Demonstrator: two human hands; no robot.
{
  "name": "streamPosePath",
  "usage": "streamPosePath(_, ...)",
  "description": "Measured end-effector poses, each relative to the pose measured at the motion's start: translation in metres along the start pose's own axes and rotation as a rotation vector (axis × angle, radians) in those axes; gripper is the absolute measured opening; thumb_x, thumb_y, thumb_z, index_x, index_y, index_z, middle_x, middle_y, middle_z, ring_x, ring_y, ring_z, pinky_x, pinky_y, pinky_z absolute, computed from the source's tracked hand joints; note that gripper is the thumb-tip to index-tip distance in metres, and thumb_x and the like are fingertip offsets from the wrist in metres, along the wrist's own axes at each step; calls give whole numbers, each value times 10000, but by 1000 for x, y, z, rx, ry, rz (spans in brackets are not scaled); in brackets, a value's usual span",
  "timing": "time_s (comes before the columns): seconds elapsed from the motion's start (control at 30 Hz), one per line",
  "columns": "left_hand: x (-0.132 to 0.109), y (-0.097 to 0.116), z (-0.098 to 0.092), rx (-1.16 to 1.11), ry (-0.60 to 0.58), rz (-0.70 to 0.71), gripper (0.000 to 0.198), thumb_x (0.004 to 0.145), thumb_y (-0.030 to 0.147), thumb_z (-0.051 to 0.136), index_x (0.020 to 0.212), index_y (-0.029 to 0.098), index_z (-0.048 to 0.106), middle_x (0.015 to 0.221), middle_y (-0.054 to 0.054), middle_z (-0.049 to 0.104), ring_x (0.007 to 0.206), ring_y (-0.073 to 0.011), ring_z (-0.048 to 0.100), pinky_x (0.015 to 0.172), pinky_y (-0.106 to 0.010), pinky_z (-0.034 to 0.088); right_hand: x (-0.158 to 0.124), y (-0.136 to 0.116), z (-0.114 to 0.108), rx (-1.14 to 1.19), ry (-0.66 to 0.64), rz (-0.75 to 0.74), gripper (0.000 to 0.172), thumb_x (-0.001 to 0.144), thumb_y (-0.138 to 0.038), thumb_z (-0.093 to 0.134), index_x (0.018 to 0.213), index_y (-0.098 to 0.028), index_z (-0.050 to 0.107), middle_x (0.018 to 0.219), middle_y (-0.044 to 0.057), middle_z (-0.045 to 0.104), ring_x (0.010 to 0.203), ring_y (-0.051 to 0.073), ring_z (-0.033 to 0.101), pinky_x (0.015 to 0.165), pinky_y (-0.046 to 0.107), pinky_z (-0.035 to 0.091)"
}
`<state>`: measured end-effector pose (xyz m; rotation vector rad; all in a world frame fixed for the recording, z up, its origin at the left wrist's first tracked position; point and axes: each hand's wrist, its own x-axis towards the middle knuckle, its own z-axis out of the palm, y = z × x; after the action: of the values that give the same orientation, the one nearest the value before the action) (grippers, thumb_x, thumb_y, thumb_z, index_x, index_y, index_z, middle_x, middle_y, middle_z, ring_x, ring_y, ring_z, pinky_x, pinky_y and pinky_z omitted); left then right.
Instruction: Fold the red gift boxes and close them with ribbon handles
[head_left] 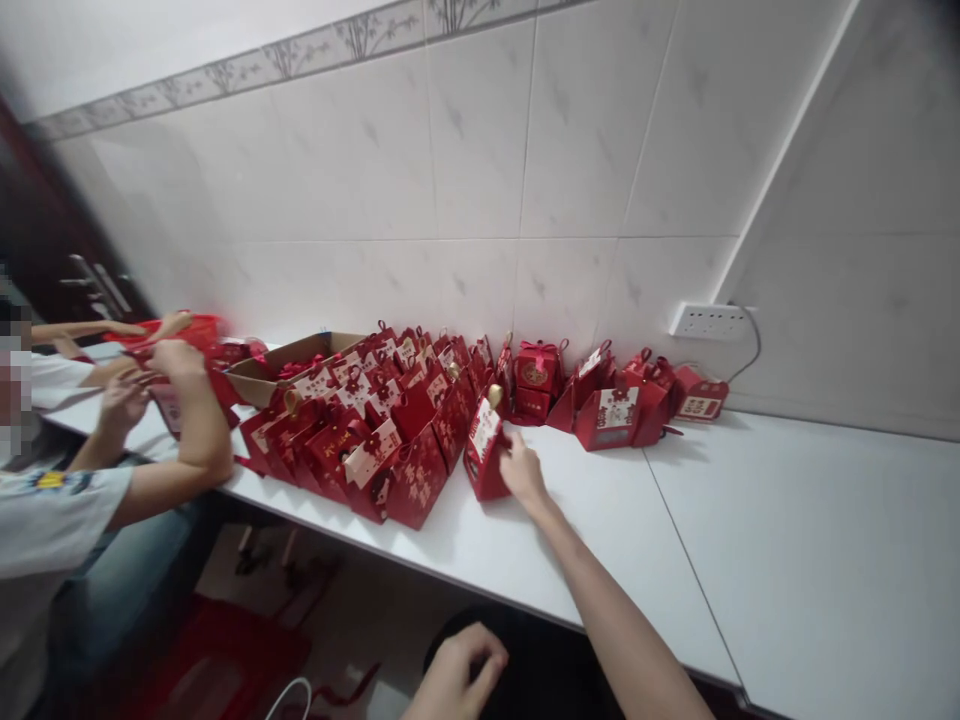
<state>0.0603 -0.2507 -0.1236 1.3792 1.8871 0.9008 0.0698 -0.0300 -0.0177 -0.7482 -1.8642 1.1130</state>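
My right hand (pixel 523 472) is closed on the right side of a red paper gift box (pixel 487 455), which stands upright on the white table. This box has a pale printed label and a gold piece at its peak. My left hand (pixel 459 672) hangs low in front of the table edge, above my dark lap, its fingers curled with nothing visible in them. Just left of the held box stand close rows of similar red gift boxes (pixel 420 470), many with pale labels and ribbon loops.
More red boxes (pixel 619 412) stand along the wall near a power strip (pixel 712 322). An open cardboard carton (pixel 255 388) and a red basket (pixel 206 328) are at the left. People beside me work there; one person's arm (pixel 184 440) reaches over the table. A red stool (pixel 217 650) stands below.
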Motion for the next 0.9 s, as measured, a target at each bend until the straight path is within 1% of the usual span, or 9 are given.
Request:
streamPosePath(0.13, 7, 29, -42, -441, 640, 318, 315, 879, 370, 496, 641, 172, 552, 620, -7, 541, 610, -134, 524, 603, -224, 427, -57, -6, -52, 157, 69, 72, 170, 791, -352, 493, 790, -189, 544, 749, 62, 677, 708, 228, 661, 676, 340, 530)
streamPosePath(0.17, 12, 37, -53, -519, 750, 373, 315, 857, 371, 530, 610, 174, 533, 593, 1, 513, 596, -132, 506, 588, -223, 420, -74, -11, -61, 196, 75, 96, 194, 791, -371, 496, 791, -184, 549, 722, 54, 675, 666, 214, 652, 646, 330, 533)
streamPosePath(0.23, 22, 56, -76, -665, 839, 387, 283, 802, 373, 594, 609, 175, 535, 608, 4, 512, 627, -137, 507, 636, -231, 437, -106, -26, -71, 309, 91, 159, 233, 797, -405, 513, 774, -177, 559, 650, 31, 654, 580, 183, 616, 567, 294, 518)
streamPosePath(0.3, 30, 79, -98, -772, 626, 335, 271, 758, 439, 613, 731, 170, 622, 698, -22, 586, 692, -160, 550, 678, -252, 465, -132, -43, -74, 419, 91, 198, 245, 777, -413, 576, 759, -169, 585, 618, 14, 638, 550, 159, 584, 525, 257, 489)
streamPosePath(0.4, 30, 115, -122, -760, 120, 262, 458, 752, 559, 554, 872, 139, 691, 879, -105, 678, 874, -246, 616, 781, -327, 497, -156, -64, -73, 433, 61, 187, 201, 731, -360, 660, 778, -166, 638, 673, 5, 648, 599, 146, 580, 554, 231, 477)
streamPosePath(0.47, 23, 132, -132, -637, -26, 252, 403, 738, 520, 611, 841, 142, 706, 856, -91, 696, 880, -245, 627, 763, -303, 491, -167, -71, -72, 384, 33, 163, 166, 757, -334, 649, 796, -173, 654, 705, -2, 645, 628, 137, 573, 578, 220, 470)
streamPosePath(0.63, -1, 147, -137, -519, 47, 235, 262, 759, 408, 653, 717, 155, 708, 715, -23, 694, 637, -137, 591, 609, -222, 437, -180, -79, -72, 338, -50, 132, 111, 809, -289, 625, 829, -186, 658, 692, -26, 628, 609, 107, 528, 546, 182, 424)
streamPosePath(0.77, -11, 145, -133, -509, 162, 259, 216, 789, 336, 610, 763, 156, 727, 780, -30, 722, 688, -137, 617, 625, -208, 442, -184, -84, -72, 315, -96, 114, 139, 825, -318, 613, 836, -189, 663, 714, -16, 652, 632, 118, 555, 567, 184, 445)
streamPosePath(0.9, -9, 148, -129, -518, 254, 265, 173, 765, 277, 606, 809, 162, 727, 793, -23, 725, 725, -142, 630, 645, -203, 455, -187, -88, -73, 291, -51, 81, 153, 833, -327, 602, 859, -191, 669, 718, -9, 671, 624, 125, 581, 552, 184, 451)
